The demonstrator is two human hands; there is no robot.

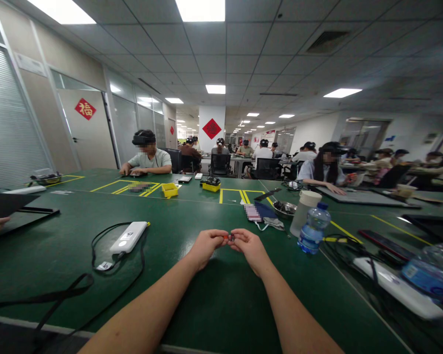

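Just above the green table (162, 255), my two hands meet fingertip to fingertip. My left hand (208, 247) pinches a small orange-red piece (226, 237) between thumb and finger. Pinched in my right hand (251, 248) is a small dark piece (232, 237), right beside the orange one. Both pieces are too small to name, and I cannot tell whether they are joined. Fingers cover part of each.
A white power bank (130, 238) with a black cable lies to the left. A water bottle (313, 228), a pale tumbler (304, 214) and a metal bowl (285, 209) stand to the right. Yellow trays (170, 191) sit farther back. Co-workers sit around.
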